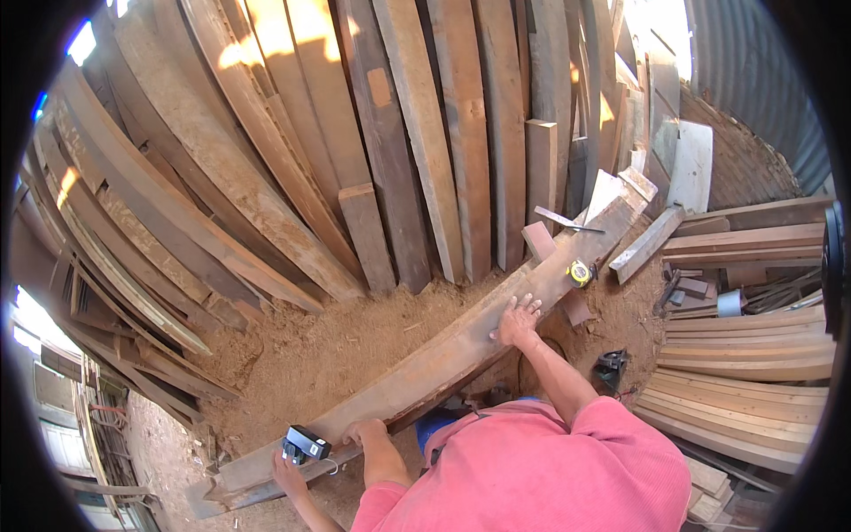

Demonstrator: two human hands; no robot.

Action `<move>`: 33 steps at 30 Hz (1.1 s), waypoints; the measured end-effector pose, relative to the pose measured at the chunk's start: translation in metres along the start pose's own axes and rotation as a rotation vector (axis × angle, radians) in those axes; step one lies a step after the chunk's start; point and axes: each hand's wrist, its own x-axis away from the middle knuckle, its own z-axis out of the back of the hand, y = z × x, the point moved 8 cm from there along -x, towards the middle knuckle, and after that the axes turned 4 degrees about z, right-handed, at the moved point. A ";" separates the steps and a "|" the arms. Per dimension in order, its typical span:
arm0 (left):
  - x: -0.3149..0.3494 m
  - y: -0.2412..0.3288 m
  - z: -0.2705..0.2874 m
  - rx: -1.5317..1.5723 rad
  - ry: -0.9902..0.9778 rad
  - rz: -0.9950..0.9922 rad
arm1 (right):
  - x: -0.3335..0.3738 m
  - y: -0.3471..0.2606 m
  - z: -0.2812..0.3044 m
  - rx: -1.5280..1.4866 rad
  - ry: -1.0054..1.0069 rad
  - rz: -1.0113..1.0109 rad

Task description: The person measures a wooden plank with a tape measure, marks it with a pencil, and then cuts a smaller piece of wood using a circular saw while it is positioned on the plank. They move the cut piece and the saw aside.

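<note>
A long wooden beam [408, 372] lies diagonally in front of me, from lower left to upper right. My right hand [517, 321] rests flat on its top, fingers spread. My left hand [365, 432] bends round the beam's near edge, its fingertips partly hidden. Left of it, another hand [288, 476], with its forearm from the lower edge, holds a small black-and-blue boxy device [306, 442] with a pale cord on the beam. Beyond my right hand, a yellow tape measure [579, 273] sits on the beam. Farther along lies a thin straight tool [569, 220], its kind unclear.
Tall planks [452, 133] lean in a row across the back and left. Stacked boards [745, 372] stand at the right. A black tool [610, 368] lies on the sawdust-covered ground [346, 332] right of the beam. Corrugated metal sheeting [762, 80] is at the upper right.
</note>
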 end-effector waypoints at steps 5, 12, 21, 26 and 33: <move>-0.045 0.004 -0.004 0.615 0.136 0.114 | -0.004 -0.019 0.015 -0.001 0.064 0.035; 0.025 0.010 0.035 -0.203 0.200 -0.205 | 0.000 -0.007 0.004 0.025 0.032 0.008; 0.014 0.284 -0.050 -0.794 -1.227 0.172 | 0.004 -0.003 0.011 0.049 0.028 -0.017; 0.005 0.317 -0.067 -0.788 -1.203 0.165 | 0.002 -0.006 0.013 0.073 0.086 0.017; 0.003 0.321 -0.050 -0.772 -1.205 0.263 | -0.042 0.065 0.140 -0.064 0.397 -0.024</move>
